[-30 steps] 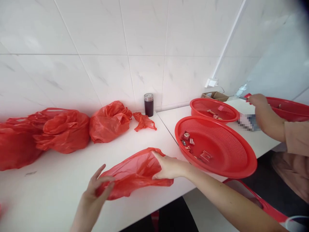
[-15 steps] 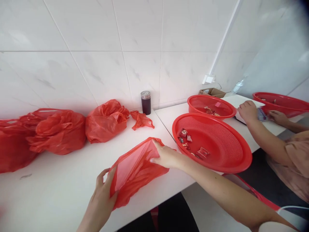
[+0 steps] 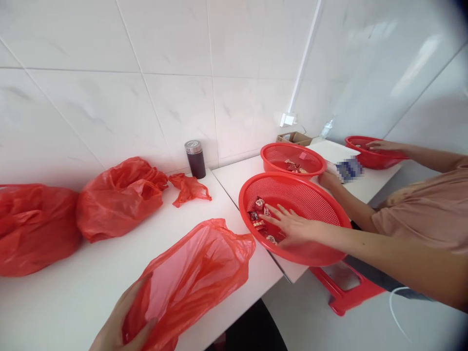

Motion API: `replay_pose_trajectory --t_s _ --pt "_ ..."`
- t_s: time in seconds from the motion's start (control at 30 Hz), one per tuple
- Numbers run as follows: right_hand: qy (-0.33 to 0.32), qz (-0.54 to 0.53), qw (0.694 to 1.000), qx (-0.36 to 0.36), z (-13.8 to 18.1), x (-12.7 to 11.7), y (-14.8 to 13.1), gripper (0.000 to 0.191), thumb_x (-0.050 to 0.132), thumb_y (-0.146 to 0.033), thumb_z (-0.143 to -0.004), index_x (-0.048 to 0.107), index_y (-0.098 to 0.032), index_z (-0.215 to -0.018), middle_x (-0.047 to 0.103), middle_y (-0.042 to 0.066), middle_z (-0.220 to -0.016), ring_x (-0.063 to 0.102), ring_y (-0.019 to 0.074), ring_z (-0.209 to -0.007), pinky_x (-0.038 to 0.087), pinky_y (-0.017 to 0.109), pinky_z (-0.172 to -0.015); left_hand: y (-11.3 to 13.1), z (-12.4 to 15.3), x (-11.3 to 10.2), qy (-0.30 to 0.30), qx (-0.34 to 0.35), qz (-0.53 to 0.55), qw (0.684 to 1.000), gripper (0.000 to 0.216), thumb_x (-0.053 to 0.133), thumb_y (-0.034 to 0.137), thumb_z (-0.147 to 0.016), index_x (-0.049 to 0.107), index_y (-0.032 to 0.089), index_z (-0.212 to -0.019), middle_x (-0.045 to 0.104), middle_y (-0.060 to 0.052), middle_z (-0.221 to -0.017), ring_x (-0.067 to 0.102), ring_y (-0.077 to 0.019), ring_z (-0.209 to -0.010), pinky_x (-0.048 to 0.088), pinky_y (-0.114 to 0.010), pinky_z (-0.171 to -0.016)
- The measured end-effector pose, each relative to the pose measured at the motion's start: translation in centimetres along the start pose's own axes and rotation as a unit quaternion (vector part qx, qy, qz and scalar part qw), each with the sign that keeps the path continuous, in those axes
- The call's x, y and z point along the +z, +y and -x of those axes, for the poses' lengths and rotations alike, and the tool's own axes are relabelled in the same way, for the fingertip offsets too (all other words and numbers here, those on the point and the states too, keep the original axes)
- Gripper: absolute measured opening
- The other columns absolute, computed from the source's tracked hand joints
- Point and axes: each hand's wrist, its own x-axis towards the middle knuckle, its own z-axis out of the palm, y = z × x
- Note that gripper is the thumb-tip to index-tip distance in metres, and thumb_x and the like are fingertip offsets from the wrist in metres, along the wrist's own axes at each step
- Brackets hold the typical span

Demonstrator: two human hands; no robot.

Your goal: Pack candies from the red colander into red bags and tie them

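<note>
My left hand (image 3: 120, 326) grips the near edge of an empty red plastic bag (image 3: 190, 275) that lies with its mouth gaping on the white table (image 3: 54, 302). My right hand (image 3: 292, 226) reaches into a large red mesh basket (image 3: 321, 207), fingers spread flat over several small wrapped candies (image 3: 258, 214) at its bottom. It holds nothing that I can see.
Filled red bags (image 3: 117, 197) and a crumpled one (image 3: 190, 187) line the tiled wall beside a dark flask (image 3: 195, 158). A second red basket (image 3: 292, 158) and a third (image 3: 369, 151) stand farther right, where another person's hands (image 3: 329, 178) work. A red stool (image 3: 343, 290) stands below.
My right hand let go of the bag's rim and moved right into the large basket. The bag's mouth fell wider apart. My view swung right.
</note>
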Motion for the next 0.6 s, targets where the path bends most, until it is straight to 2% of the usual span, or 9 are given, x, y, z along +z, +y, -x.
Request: replay_pose_trajectory --t_s 0.1,0.2,0.33,0.43,0.5,0.6 --pt "0.037 0.044 0.997 -0.051 -3.2 1.8 0.6 0.102 0.068 -0.061 -0.069 0.008 -0.044 -0.149 -0.017 0.0 -0.159 -0.016 0.0479 -0.139 0.006 0.073 -0.103 -0.6 -0.7 0.7 0.003 0.008 -0.012 1.0 0.059 0.054 0.048 -0.08 0.043 0.033 -0.137 0.047 -0.003 -0.143 0.042 -0.0305 -0.132 0.027 -0.053 -0.114" --pt "0.072 0.041 0.994 -0.074 -7.1 1.8 0.9 0.099 0.063 -0.069 -0.07 0.016 -0.038 -0.151 -0.011 0.006 -0.16 -0.013 0.0471 -0.14 0.009 0.07 -0.104 0.0 -0.8 1.3 0.021 0.01 -0.028 0.999 0.057 0.054 0.048 -0.081 0.044 0.035 -0.136 0.048 -0.002 -0.142 0.044 -0.0307 -0.131 0.028 -0.052 -0.114" --pt "0.121 0.011 0.992 -0.035 -10.7 0.5 1.4 0.077 0.056 -0.067 -0.079 0.037 -0.031 -0.144 0.02 0.012 -0.154 0.014 0.0404 -0.14 0.024 0.056 -0.106 0.9 -0.7 1.4 0.038 0.002 -0.037 0.999 0.056 0.053 0.049 -0.081 0.047 0.032 -0.134 0.05 -0.005 -0.139 0.045 -0.0315 -0.13 0.028 -0.053 -0.113" --pt "0.14 0.003 0.99 -0.012 -11.9 -0.5 1.9 0.061 0.049 -0.057 -0.088 0.043 -0.025 -0.14 0.039 0.015 -0.14 0.036 0.0337 -0.128 0.031 0.046 -0.103 1.4 -0.8 1.1 0.043 -0.01 -0.056 0.997 0.057 0.055 0.05 -0.079 0.049 0.031 -0.133 0.048 -0.005 -0.14 0.044 -0.0319 -0.13 0.034 -0.053 -0.11" --pt "0.139 -0.002 0.99 0.004 -12.2 -0.8 2.2 0.066 0.049 -0.059 -0.087 0.039 -0.024 -0.142 0.041 0.017 -0.136 0.041 0.034 -0.123 0.034 0.045 -0.1 1.8 -1.0 0.8 0.047 -0.026 -0.075 0.996 0.057 0.056 0.053 -0.078 0.051 0.035 -0.132 0.047 -0.003 -0.142 0.047 -0.032 -0.127 0.047 -0.048 -0.1" --pt "0.119 -0.008 0.993 0.012 -12.1 -0.8 2.4 0.086 0.067 -0.066 -0.069 0.04 -0.03 -0.142 0.034 0.015 -0.142 0.04 0.0394 -0.123 0.037 0.045 -0.095 2.5 -0.8 0.7 0.063 -0.044 -0.094 0.993 0.053 0.056 0.056 -0.078 0.055 0.041 -0.128 0.043 0.001 -0.145 0.051 -0.0313 -0.123 0.059 -0.036 -0.074"
